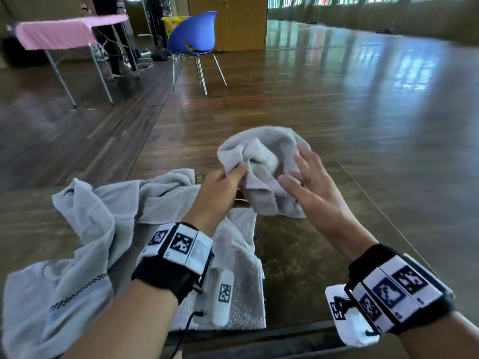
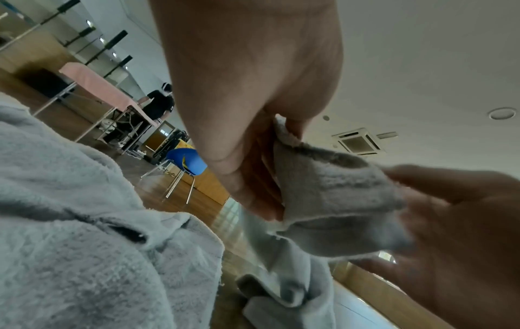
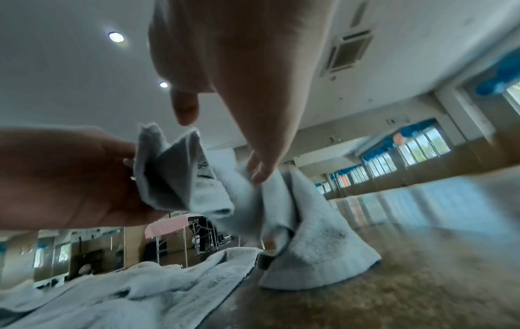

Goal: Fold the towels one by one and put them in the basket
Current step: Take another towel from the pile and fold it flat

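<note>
A small grey towel [image 1: 261, 161] is bunched up and lifted above the brown table [image 1: 311, 244]. My left hand [image 1: 228, 178] pinches a bunched corner of it between thumb and fingers; the same grip shows in the left wrist view on the grey towel [image 2: 329, 200]. My right hand [image 1: 303, 174] is spread with straight fingers against the towel's right side. In the right wrist view the towel [image 3: 197, 178] hangs from the left hand [image 3: 84, 178] down to the table. No basket is in view.
More grey towels lie crumpled on the table: a large one [image 1: 77, 242] at the left and a white one [image 1: 238, 255] under my left wrist. Beyond the table are a blue chair [image 1: 193, 35], a pink-covered table [image 1: 59, 32] and wooden floor.
</note>
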The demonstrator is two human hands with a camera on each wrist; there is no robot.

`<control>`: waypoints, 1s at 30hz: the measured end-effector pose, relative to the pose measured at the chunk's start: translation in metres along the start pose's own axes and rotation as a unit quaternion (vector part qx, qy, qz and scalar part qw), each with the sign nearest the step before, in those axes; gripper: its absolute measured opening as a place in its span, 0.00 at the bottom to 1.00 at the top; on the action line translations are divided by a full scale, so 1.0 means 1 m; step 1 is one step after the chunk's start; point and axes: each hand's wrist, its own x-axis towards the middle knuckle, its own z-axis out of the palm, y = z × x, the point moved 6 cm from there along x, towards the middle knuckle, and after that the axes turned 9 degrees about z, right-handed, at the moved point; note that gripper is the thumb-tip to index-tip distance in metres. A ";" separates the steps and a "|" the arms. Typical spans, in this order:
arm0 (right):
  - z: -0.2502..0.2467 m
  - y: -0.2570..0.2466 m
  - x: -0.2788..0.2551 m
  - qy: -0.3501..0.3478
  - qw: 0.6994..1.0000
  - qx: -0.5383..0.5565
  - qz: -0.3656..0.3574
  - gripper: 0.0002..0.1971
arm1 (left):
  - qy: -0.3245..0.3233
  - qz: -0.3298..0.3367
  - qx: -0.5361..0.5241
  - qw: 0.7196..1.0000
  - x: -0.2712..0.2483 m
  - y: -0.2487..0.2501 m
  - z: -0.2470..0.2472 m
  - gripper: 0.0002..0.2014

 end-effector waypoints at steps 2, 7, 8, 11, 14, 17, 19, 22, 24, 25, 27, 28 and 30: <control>0.009 0.005 -0.002 -0.053 0.996 -0.064 0.018 0.48 | 0.015 -0.011 0.004 1.000 0.001 -0.002 -0.004 0.19; 0.029 0.010 -0.012 -0.101 0.970 -0.222 0.002 0.51 | -0.023 -0.014 -0.010 1.000 0.000 0.000 0.009 0.22; 0.028 0.008 -0.012 -0.078 0.968 -0.240 -0.010 0.47 | -0.031 -0.014 -0.032 0.999 -0.002 0.001 0.013 0.21; 0.023 -0.004 -0.009 -0.011 0.972 -0.229 -0.057 0.26 | -0.039 -0.020 -0.048 0.998 -0.002 0.001 0.019 0.21; 0.013 -0.013 -0.010 0.063 0.974 -0.198 -0.086 0.10 | -0.012 -0.046 -0.010 0.999 0.001 -0.003 0.016 0.21; -0.006 -0.011 -0.007 0.130 0.975 -0.173 -0.054 0.08 | 0.066 -0.050 0.040 0.996 0.004 -0.003 -0.002 0.17; -0.025 -0.007 -0.002 0.180 0.975 -0.131 -0.019 0.06 | 0.122 -0.056 0.073 0.988 0.006 -0.005 -0.019 0.17; -0.046 0.006 0.004 0.220 0.973 -0.045 0.049 0.02 | 0.157 -0.088 0.097 0.979 0.008 -0.008 -0.039 0.18; -0.048 0.013 0.005 0.218 0.972 0.001 0.085 0.06 | 0.149 -0.118 0.099 0.977 0.006 -0.010 -0.043 0.19; -0.046 0.016 0.004 0.211 0.973 0.015 0.095 0.09 | 0.145 -0.120 0.141 0.972 0.005 -0.010 -0.046 0.22; -0.040 0.016 0.002 0.189 0.976 0.036 0.104 0.13 | 0.162 -0.072 0.278 0.944 0.003 -0.006 -0.052 0.33; -0.036 0.015 0.001 0.177 0.978 0.047 0.104 0.14 | 0.170 -0.015 0.329 0.929 0.001 0.001 -0.051 0.36; -0.028 0.008 -0.002 0.149 0.982 0.070 0.091 0.17 | 0.120 0.117 0.366 0.916 -0.006 0.016 -0.036 0.28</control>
